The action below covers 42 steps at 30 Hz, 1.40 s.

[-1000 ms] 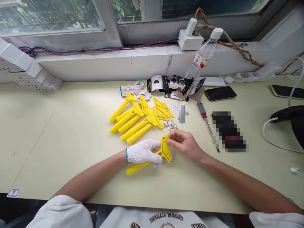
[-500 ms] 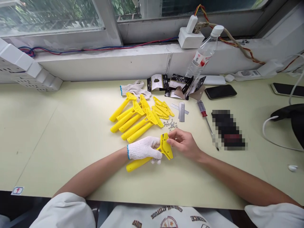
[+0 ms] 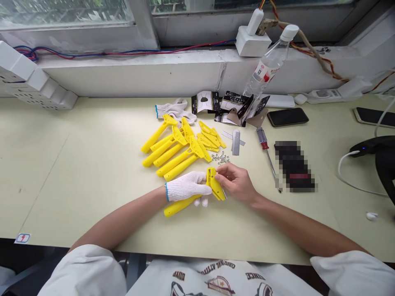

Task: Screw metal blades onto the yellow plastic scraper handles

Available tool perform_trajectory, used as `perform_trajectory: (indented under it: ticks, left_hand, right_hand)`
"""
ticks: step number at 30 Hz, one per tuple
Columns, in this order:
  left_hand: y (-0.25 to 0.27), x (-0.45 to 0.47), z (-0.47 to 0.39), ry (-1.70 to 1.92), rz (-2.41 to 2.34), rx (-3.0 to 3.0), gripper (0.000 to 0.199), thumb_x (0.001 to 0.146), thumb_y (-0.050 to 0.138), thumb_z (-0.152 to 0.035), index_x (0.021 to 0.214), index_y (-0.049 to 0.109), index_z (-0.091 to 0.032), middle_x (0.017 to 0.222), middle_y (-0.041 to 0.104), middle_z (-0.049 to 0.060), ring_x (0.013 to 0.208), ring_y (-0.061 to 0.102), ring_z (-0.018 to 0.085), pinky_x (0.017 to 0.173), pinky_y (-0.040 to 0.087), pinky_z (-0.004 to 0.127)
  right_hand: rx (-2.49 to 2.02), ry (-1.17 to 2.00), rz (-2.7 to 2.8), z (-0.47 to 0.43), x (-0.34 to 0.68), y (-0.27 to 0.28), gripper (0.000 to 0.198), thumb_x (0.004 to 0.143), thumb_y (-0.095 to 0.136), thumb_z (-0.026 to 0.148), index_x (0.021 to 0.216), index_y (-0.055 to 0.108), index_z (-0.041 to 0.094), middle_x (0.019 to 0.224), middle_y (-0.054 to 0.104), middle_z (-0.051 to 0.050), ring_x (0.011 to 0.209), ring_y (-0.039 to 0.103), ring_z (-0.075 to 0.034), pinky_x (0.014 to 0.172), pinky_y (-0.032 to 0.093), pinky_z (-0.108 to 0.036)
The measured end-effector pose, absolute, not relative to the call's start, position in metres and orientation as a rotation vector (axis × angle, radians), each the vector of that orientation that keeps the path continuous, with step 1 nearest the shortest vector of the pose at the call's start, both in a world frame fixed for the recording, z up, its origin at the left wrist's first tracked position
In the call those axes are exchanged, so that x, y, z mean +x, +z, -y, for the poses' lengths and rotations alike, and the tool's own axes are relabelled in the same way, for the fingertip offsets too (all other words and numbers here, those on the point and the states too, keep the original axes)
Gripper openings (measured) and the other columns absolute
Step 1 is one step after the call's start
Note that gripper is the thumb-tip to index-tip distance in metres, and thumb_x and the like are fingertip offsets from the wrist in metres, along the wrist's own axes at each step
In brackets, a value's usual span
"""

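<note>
My left hand (image 3: pixel 188 187), in a white knit glove with a blue cuff, is wrapped round a yellow scraper (image 3: pixel 182 205) just below its head. My bare right hand (image 3: pixel 236 183) has thumb and fingers closed on the scraper's head at its blade side. A thin metal blade edge (image 3: pixel 225 194) sticks out along that side, partly hidden by my fingers. Beyond my hands lie several yellow scraper handles (image 3: pixel 166 154) in a group. To their right are loose yellow cover plates (image 3: pixel 210 139), metal blades (image 3: pixel 236 142) and a small heap of screws (image 3: pixel 220 158).
A screwdriver (image 3: pixel 268 158) lies right of the blades, beside a blurred dark object (image 3: pixel 294 166). Behind are a spare glove (image 3: pixel 175 111), black card packaging (image 3: pixel 234 107), a plastic bottle (image 3: pixel 268 65) and a phone (image 3: pixel 288 117). White boxes (image 3: pixel 37 84) stand at far left.
The camera view has shifted slightly. Both hands stay on the scraper, whose head has tilted a little, and more of the blade edge shows at its lower right.
</note>
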State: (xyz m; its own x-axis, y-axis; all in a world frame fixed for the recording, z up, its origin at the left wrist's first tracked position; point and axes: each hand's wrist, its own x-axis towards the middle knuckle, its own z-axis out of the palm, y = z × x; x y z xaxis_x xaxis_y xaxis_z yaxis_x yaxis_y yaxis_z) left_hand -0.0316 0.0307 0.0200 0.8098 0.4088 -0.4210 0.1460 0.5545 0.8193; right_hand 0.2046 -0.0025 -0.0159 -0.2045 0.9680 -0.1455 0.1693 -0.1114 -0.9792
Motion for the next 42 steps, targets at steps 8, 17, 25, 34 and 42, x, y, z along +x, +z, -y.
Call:
perform_trajectory:
  ticks: [8, 17, 25, 34, 42]
  left_hand:
    - [0.019, -0.025, -0.021, 0.142, -0.798, 1.106, 0.032, 0.103, 0.066, -0.047, 0.098, 0.07, -0.016, 0.068, 0.074, 0.005, 0.045, 0.062, 0.012, 0.047, 0.049, 0.021]
    - [0.018, -0.032, -0.019, 0.159, -0.755, 1.112, 0.032, 0.102, 0.07, -0.05, 0.102, 0.065, -0.018, 0.07, 0.074, 0.002, 0.045, 0.061, 0.012, 0.046, 0.048, 0.022]
    - [0.025, -0.033, -0.024, 0.049, -0.733, 1.14, 0.031, 0.098, 0.073, -0.048, 0.103, 0.063, -0.019, 0.064, 0.069, -0.002, 0.045, 0.059, 0.012, 0.048, 0.049, 0.023]
    - [0.022, -0.035, -0.021, 0.048, -0.752, 1.182, 0.026, 0.101, 0.067, -0.045, 0.104, 0.063, -0.019, 0.064, 0.07, -0.001, 0.047, 0.061, 0.014, 0.048, 0.05, 0.023]
    - [0.02, -0.035, -0.021, 0.027, -0.719, 1.2, 0.026, 0.1, 0.069, -0.044, 0.096, 0.063, -0.019, 0.064, 0.069, -0.001, 0.046, 0.059, 0.013, 0.048, 0.048, 0.022]
  right_hand:
    - [-1.299, 1.416, 1.453, 0.005, 0.2, -0.013, 0.03, 0.096, 0.077, 0.054, 0.101, 0.064, 0.028, 0.073, 0.061, 0.003, 0.06, 0.05, -0.015, 0.055, 0.043, -0.032]
    - [-1.073, 1.689, 1.75, -0.009, 0.218, -0.005, 0.029, 0.102, 0.064, 0.042, 0.082, 0.056, 0.024, 0.066, 0.049, 0.005, 0.059, 0.039, -0.013, 0.056, 0.031, -0.03]
    - [-0.969, 1.674, 1.796, -0.007, 0.218, -0.012, 0.027, 0.099, 0.062, 0.033, 0.076, 0.05, 0.023, 0.064, 0.046, 0.006, 0.057, 0.035, -0.011, 0.053, 0.028, -0.027]
    - [-1.05, 1.634, 1.7, -0.004, 0.212, -0.01, 0.026, 0.096, 0.061, 0.032, 0.074, 0.054, 0.022, 0.063, 0.047, 0.005, 0.057, 0.037, -0.011, 0.052, 0.029, -0.028]
    - [-1.11, 1.549, 1.745, -0.001, 0.207, -0.006, 0.02, 0.092, 0.062, 0.027, 0.073, 0.057, 0.021, 0.06, 0.045, 0.006, 0.054, 0.035, -0.01, 0.051, 0.028, -0.027]
